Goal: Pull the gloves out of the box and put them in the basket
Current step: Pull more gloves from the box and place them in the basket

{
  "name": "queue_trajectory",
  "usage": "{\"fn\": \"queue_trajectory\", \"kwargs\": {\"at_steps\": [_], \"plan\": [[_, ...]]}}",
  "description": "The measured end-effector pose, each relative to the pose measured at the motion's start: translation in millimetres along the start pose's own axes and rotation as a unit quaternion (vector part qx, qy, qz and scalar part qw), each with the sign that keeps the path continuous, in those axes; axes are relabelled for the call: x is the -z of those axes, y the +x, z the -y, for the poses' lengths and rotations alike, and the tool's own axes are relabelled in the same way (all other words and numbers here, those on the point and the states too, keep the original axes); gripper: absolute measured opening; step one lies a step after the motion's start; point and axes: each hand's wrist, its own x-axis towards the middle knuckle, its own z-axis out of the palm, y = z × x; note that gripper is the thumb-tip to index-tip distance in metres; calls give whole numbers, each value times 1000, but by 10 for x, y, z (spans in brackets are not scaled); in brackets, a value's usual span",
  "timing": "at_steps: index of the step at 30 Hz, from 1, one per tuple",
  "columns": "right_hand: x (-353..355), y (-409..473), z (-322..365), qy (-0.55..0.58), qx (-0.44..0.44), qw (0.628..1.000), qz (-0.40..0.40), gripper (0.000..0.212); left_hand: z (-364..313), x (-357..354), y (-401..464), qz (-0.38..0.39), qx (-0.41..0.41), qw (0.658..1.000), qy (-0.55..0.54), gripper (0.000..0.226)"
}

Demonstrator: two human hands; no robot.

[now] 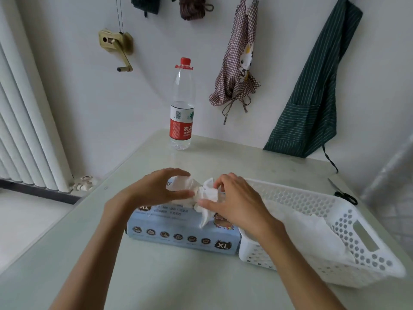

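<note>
A light blue glove box (178,233) marked XL lies on the table in front of me. A bunch of white gloves (206,194) sticks up out of its top. My right hand (237,202) pinches this bunch between thumb and fingers. My left hand (156,189) curves over the box's top left, thumb and fingers at the gloves' left side. Whether it grips them I cannot tell. The white perforated basket (357,231) stands right beside the box, with several white gloves (312,231) lying in it.
A water bottle (181,106) with a red cap stands at the table's back. Black-handled scissors (343,192) lie beyond the basket at the right edge. Aprons (312,97) hang on the wall. A radiator (24,113) is at the left.
</note>
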Motion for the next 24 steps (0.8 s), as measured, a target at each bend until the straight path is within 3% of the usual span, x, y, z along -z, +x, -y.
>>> {"fn": "queue_trajectory", "kwargs": {"at_steps": [4, 6, 10, 12, 14, 17, 21, 24], "plan": [[-12, 112, -120, 113, -32, 993, -26, 18, 26, -41, 61, -63, -38, 997, -10, 39], [38, 121, -210, 166, -39, 985, -29, 15, 31, -81, 75, -60, -38, 997, 14, 32], [73, 100, -296, 262, -51, 955, -129, 12, 87, -49, 63, -43, -26, 998, 46, 42], [103, 68, -314, 257, -49, 954, -145, 11, 105, 52, 17, -23, -15, 1000, 14, 64], [89, 33, -256, 262, -40, 961, -79, 10, 137, 169, -38, -6, 2, 1000, -26, 78], [-58, -10, -118, 209, -46, 977, 11, 31, 138, 237, -61, 8, -7, 1000, -1, 59], [-322, 108, 55, 118, -22, 990, -80, 15, 95, 121, 4, -30, -7, 999, 39, 26], [-407, 194, 122, 49, -16, 997, -62, 13, 85, 99, 17, -35, -1, 998, 49, 21]]}}
